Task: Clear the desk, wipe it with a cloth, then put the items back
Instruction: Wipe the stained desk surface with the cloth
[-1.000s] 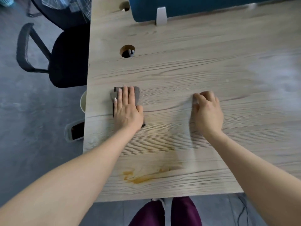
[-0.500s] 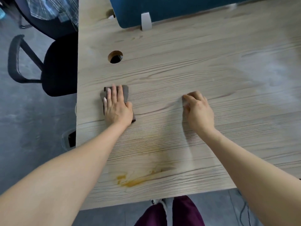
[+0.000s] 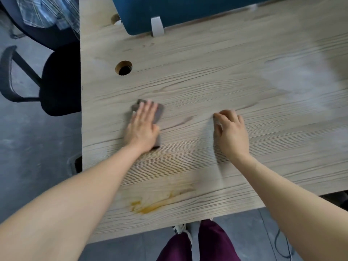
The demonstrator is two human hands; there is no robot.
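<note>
A small grey cloth (image 3: 159, 112) lies flat on the light wooden desk (image 3: 207, 76), left of centre. My left hand (image 3: 144, 127) presses on it with straight fingers and covers most of it. My right hand (image 3: 230, 130) rests on the bare desk to the right, fingers loosely curled, holding nothing. An orange-yellow stain (image 3: 150, 206) marks the desk near its front edge, below my left forearm.
A blue partition panel (image 3: 188, 10) with a white bracket (image 3: 157, 27) stands along the desk's back. A round cable hole (image 3: 123, 68) sits at the back left. A black office chair (image 3: 56, 80) stands left of the desk. My legs (image 3: 197, 243) show below the front edge.
My left hand has slid the cloth to the right, away from the desk's left edge. My right hand has stayed about where it was. The camera has shifted.
</note>
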